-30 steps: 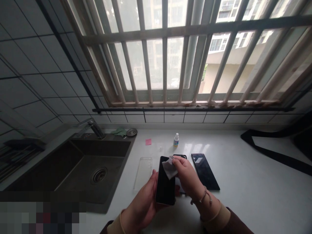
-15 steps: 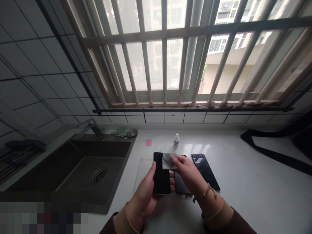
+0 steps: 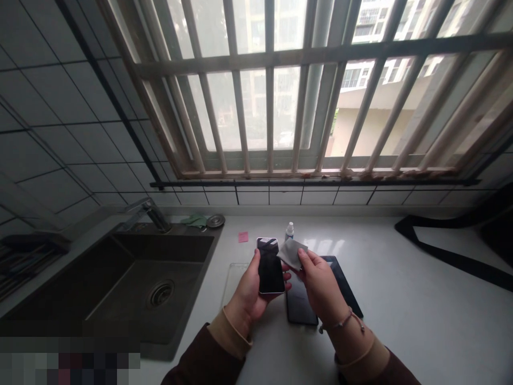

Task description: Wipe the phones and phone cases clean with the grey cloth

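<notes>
My left hand [image 3: 252, 280] is closed around a smartphone [image 3: 271, 270], its dark screen tilted toward me and catching window light at the top. Pinched in my right hand [image 3: 315, 272] is a folded grey cloth [image 3: 292, 253], just right of the phone's upper edge. Below my right hand a dark phone [image 3: 301, 305] lies on the counter. A black tablet [image 3: 345, 286], partly covered by that hand, rests to the right. Behind the cloth stands a small white bottle [image 3: 289, 230], its lower part hidden. A clear phone case [image 3: 234, 278] lies left of the held phone.
To the left is a dark sink [image 3: 148, 278] with a faucet [image 3: 154, 214]. A green cloth [image 3: 195, 221] and a metal drain cover [image 3: 215, 220] sit on its back rim. A pink note [image 3: 243, 237] lies on the white counter [image 3: 420, 326]. A black strap [image 3: 449, 256] lies at right.
The grey cloth has come off the phone's screen and moved right. My left hand has raised the phone slightly and tilted it, so its top now shows a reflection.
</notes>
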The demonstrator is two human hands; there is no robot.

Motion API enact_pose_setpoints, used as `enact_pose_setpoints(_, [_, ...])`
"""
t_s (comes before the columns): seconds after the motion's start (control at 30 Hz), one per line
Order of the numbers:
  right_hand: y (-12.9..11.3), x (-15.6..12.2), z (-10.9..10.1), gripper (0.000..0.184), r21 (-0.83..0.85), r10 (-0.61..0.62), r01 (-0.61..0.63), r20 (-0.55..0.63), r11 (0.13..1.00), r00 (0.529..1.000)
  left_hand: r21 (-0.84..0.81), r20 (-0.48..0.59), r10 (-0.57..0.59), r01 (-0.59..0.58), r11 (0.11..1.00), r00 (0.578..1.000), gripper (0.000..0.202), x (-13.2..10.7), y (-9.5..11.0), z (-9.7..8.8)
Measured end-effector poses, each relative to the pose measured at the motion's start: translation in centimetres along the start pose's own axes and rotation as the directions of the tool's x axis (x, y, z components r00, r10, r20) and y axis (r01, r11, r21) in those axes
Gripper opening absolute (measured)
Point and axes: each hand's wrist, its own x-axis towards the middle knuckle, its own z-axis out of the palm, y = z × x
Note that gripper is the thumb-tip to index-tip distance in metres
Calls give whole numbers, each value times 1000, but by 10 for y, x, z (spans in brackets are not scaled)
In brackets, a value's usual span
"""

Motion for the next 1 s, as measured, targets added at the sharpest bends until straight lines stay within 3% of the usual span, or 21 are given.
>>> enact_pose_setpoints(0.1, [-6,-1,-7,46,-239,-156,116,-153,964,976,20,100,-74,72,997,992,76,-6,3,-2])
enact_pose_setpoints(0.17, [-11,-3,-11,43,-516,-357,230,-159,825,920,52,172,-118,110,993,978,77,-9,1,-3])
enact_pose_setpoints(0.27, [-11,-3,-13,37,-755,-625,478,116,450,772,93,249,-147,127,987,957,73,-9,-7,-2])
enact_pose_setpoints(0.33, [-6,-2,-11,39,-768,-649,599,341,224,680,93,278,-147,126,988,949,68,-7,-14,-2])
enact_pose_setpoints(0.4, [1,-1,-7,42,-758,-604,646,477,84,638,54,298,-116,104,993,948,63,-6,-19,-1])
enact_pose_setpoints(0.47, [7,-1,-4,45,-750,-573,661,541,2,616,-14,328,-63,72,997,943,59,-4,-22,0])
enact_pose_setpoints(0.6, [11,-6,2,46,-736,-535,674,596,-66,598,-140,333,-10,60,988,943,53,-4,-20,4])
enact_pose_setpoints(0.73, [9,-15,11,45,-672,-481,736,672,-78,563,-247,171,36,7,969,985,44,-4,-13,5])
enact_pose_setpoints(1.0, [-3,-34,22,29,-464,-471,885,774,34,423,-236,147,14,22,972,989,65,1,4,-5])
